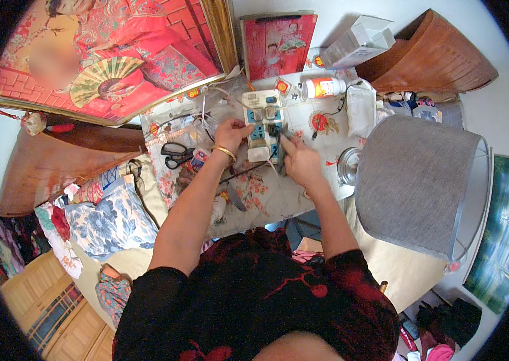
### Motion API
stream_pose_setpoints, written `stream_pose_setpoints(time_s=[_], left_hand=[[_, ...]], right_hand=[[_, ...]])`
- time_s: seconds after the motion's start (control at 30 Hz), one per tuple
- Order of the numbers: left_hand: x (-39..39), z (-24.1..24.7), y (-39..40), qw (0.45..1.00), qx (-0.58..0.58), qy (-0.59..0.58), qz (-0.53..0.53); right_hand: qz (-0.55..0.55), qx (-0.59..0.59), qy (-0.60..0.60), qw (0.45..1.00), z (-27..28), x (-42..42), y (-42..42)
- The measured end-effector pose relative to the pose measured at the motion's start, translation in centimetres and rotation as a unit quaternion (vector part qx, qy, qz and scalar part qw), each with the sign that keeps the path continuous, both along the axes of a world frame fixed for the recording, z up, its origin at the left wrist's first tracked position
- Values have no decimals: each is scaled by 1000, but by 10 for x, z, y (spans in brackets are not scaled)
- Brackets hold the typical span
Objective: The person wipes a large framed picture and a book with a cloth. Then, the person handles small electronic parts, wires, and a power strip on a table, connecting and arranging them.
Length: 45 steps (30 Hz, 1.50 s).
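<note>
A white power strip (259, 131) with blue-green sockets lies on the patterned table cover (259, 194). My left hand (232, 135), with a gold bangle at the wrist, has its thumb against the strip's left edge. At the strip's right side is my right hand (300, 158), its fingers around a dark, blurred item whose kind I cannot tell. Several plugs sit in the strip, among them a black plug (274, 130) and a white adapter (259, 154) at the near end. Black-handled scissors (177, 155) lie left of my left forearm.
A white bottle (324, 87) with an orange label lies beyond my right hand, near a black cable (326, 118) and a white packet (361, 110). A lamp with a grey shade (416, 185) lies at the right. A large framed picture (114, 54) leans at the back left.
</note>
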<state>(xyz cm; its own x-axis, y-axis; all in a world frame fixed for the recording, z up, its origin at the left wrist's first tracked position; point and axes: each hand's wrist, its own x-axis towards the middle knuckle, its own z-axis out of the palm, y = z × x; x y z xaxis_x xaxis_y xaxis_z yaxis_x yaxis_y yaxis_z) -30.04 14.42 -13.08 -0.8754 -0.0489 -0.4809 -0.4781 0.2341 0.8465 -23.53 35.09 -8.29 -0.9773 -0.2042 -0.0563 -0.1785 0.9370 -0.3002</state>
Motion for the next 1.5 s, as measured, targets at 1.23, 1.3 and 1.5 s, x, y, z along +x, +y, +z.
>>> stream_pose_setpoints(time_s=[1.23,1.3,1.5], left_hand=[[-1,4,1,997,77,-12,10],[0,4,-3,995,93,-21,23],[-9,5,7,995,87,-38,0]], right_hand=[[-115,-124,47,985,-37,2,-23],[-162,-170,7,972,-25,38,-30],[-162,-149,0,976,-29,-63,-21]])
